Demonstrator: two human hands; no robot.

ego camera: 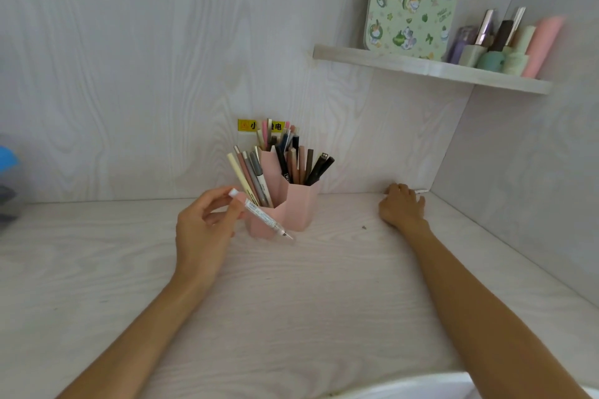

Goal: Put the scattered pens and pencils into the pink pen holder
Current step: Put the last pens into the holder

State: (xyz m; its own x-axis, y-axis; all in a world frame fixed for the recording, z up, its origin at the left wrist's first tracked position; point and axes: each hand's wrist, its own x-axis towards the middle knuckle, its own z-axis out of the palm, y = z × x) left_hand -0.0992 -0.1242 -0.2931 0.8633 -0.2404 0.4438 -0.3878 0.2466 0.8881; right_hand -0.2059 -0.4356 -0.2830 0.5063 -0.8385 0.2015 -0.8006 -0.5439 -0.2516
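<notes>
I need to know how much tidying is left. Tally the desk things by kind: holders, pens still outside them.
Pink pen holder: 1
Clear pen in the left hand grip: 1
White pen lying by the right hand: 1
Total: 3

Head view looks down, close over desk [291,301].

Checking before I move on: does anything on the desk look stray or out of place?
One white pen lies against the back wall by the right hand, outside the pink plastic pen holder. A small dark speck sits on the white wooden desk.
</notes>
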